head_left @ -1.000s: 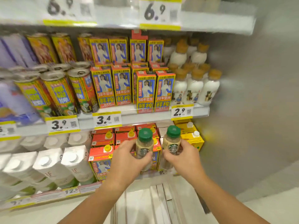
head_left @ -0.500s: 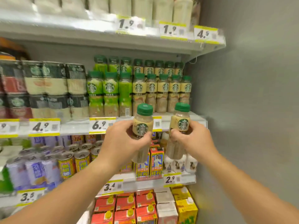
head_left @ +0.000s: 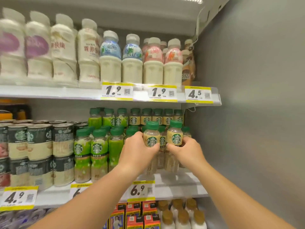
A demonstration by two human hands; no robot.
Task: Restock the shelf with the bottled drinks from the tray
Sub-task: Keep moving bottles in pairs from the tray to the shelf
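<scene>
Each hand holds one beige coffee bottle with a green cap. My left hand (head_left: 137,150) grips the left bottle (head_left: 151,138) around its middle. My right hand (head_left: 185,149) grips the right bottle (head_left: 175,135) the same way. Both bottles are upright and side by side, over the right end of the middle shelf (head_left: 178,180), just in front of a block of matching beige bottles (head_left: 157,119). The lower halves of the held bottles are hidden by my fingers. The tray is out of view.
Green-labelled bottles (head_left: 99,146) stand left of the beige ones, and dark cans (head_left: 39,146) further left. The shelf above (head_left: 82,93) carries white milk-drink bottles. A grey side wall (head_left: 255,129) closes the right. Cartons and brown-capped bottles (head_left: 181,215) fill the shelf below.
My view has tilted upward and both hands have lifted the two bottles from the lower shelves up to the middle shelf and pushed them forward toward the beige bottles.
</scene>
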